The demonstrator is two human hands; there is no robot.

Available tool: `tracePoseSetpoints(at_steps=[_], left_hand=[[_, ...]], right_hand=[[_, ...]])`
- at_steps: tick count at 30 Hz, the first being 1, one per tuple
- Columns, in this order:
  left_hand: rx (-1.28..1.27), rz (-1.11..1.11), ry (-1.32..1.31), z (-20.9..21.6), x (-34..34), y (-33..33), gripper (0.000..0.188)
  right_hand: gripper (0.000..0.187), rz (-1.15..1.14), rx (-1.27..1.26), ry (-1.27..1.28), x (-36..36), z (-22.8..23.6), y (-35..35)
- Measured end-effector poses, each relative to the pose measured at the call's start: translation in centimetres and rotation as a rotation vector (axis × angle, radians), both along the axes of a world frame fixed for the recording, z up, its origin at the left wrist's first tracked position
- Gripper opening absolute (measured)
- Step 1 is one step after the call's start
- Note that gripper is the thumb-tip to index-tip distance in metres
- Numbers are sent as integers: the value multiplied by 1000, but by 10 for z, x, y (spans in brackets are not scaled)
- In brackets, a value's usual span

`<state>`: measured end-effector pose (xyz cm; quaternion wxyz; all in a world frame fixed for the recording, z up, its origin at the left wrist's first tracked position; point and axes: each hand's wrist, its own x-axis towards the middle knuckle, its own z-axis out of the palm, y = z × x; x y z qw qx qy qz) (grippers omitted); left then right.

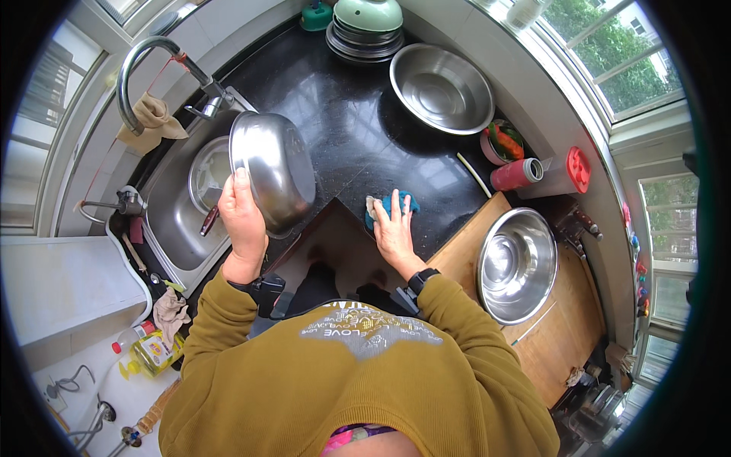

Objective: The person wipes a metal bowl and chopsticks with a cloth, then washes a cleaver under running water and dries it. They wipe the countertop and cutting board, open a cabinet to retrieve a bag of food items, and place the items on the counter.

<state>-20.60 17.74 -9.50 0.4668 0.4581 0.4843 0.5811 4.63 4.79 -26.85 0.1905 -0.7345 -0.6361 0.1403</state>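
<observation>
A shiny steel basin point(283, 171) is tipped on its side at the sink's right edge. My left hand point(242, 217) is closed on its near rim, thumb over the edge. On the black countertop point(343, 129), my right hand point(394, 232) holds a teal-blue cloth point(406, 204) pressed flat, its fingers spread over it. A whitish patch shows beside the cloth, by the thumb. Inside the metal sink point(171, 221) sits a round pale strainer-like vessel point(211, 174), partly behind the basin. A knife or tool with a dark red handle point(209, 221) lies near my left hand.
A curved faucet point(141, 61) rises over the sink. A wide steel basin point(442, 87) and stacked bowls point(365, 30) stand at the back. To the right are a red bottle point(516, 175), a lidded container point(562, 174), and another basin point(518, 263) on a wooden board point(563, 343).
</observation>
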Motion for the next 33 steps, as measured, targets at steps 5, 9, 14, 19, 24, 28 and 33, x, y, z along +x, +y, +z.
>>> tracePoseSetpoints(at_steps=[5,9,14,19,24,28,33], left_hand=[[-12,-12,-43,-3,-24,29,28],[-10,-6,-68,-8,-55,39,26],[-104,42,64,-25,-88,34,25],[-136,14,121,-39,-98,40,25],[-111,-84,132,-30,-78,61,26],[-48,-153,180,-24,-51,85,29],[66,-248,326,-39,-25,117,27]], right_hand=[[52,102,57,-131,-6,-13,102],[53,29,48,-157,-1,-22,200],[51,-45,-50,-12,-4,-30,314],[49,31,-91,-19,-35,-23,374],[50,280,-38,-100,-85,-14,333],[52,356,42,-115,-83,-6,253],[57,287,18,-155,-35,7,166]])
